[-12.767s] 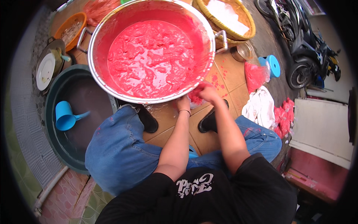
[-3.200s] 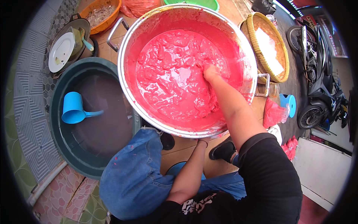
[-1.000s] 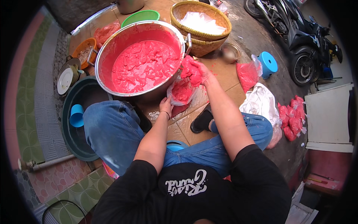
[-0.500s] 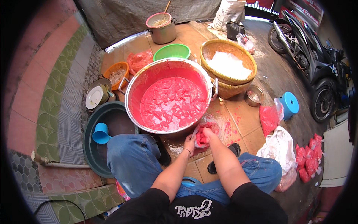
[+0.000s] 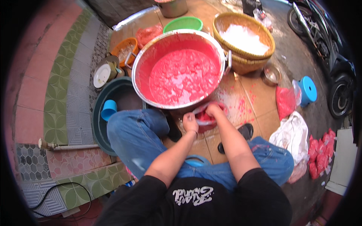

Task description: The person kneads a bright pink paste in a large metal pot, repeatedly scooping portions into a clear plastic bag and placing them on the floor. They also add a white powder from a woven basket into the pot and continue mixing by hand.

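Note:
A clear plastic bag (image 5: 206,122) with red contents stands on the tiles between my feet, in front of a large metal pot (image 5: 138,92) of thick, lumpy red mixture (image 5: 184,77). My left hand (image 5: 190,123) is closed on the left edge of its mouth, the fingers pinching the plastic. From the right, my right hand (image 5: 214,110) reaches into the bag. Its fingers are hidden among the plastic and the red stuff, so whether they grip anything does not show.
Left of the pot sits a dark green tub (image 5: 98,124) with a blue dipper (image 5: 109,109). Woven baskets (image 5: 241,60) holding white plastic stand at right, beyond a red-filled bag (image 5: 284,101), a blue stool (image 5: 308,90), a white sack (image 5: 290,130) and several tied red bags (image 5: 320,154).
The view has tipped down, so the pot and baskets sit higher in the picture. The bag's mouth looks wider, and my right hand's fingers have sunk out of sight in it.

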Demonstrator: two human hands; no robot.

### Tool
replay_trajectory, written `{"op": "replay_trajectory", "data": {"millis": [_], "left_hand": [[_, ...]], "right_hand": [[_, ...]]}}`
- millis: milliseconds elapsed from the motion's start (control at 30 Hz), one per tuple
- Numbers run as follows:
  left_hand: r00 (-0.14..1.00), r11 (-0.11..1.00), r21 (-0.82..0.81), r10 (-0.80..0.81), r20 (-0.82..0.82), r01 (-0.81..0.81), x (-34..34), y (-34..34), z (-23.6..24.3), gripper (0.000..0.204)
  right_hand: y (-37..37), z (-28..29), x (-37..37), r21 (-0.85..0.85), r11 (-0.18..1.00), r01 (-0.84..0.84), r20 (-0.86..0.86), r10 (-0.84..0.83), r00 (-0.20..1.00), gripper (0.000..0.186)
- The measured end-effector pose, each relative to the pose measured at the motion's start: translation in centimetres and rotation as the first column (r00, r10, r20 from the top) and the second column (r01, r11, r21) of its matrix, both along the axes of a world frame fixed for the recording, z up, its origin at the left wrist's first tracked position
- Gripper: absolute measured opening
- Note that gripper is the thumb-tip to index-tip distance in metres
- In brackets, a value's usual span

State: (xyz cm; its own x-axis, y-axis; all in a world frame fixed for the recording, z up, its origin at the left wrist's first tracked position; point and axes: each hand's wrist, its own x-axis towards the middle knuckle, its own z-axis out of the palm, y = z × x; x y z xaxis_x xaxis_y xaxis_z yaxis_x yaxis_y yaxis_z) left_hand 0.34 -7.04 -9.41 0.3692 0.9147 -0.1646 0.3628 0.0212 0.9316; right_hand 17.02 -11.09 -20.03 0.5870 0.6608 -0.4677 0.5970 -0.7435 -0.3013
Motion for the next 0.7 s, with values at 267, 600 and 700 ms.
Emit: {"op": "replay_trajectory", "data": {"millis": [267, 600, 700], "left_hand": [[-0.024, 0.173, -0.439, -0.913, -0.408, 0.882, -2.8, 9.6, 12.1, 0.085], [-0.299, -0.076, -0.385, -0.771, -0.562, 0.92, -3.8, 13.7, 21.0, 0.069], [-0.19, 0.082, -0.274, -0.534, -0.824, 0.958, -4.4, 10.9, 19.6, 0.056]], "right_hand": [[0.3, 7.8, -6.5, -0.121, 0.983, -0.136, -0.327, 0.09, 0.941, 0.034], [-1.9, 24.4, 0.8, 0.068, 0.987, 0.146, -0.703, -0.057, 0.709, 0.022], [1.5, 30.5, 2.0, 0.269, 0.899, 0.345, -0.689, -0.07, 0.721, 0.018]]}}
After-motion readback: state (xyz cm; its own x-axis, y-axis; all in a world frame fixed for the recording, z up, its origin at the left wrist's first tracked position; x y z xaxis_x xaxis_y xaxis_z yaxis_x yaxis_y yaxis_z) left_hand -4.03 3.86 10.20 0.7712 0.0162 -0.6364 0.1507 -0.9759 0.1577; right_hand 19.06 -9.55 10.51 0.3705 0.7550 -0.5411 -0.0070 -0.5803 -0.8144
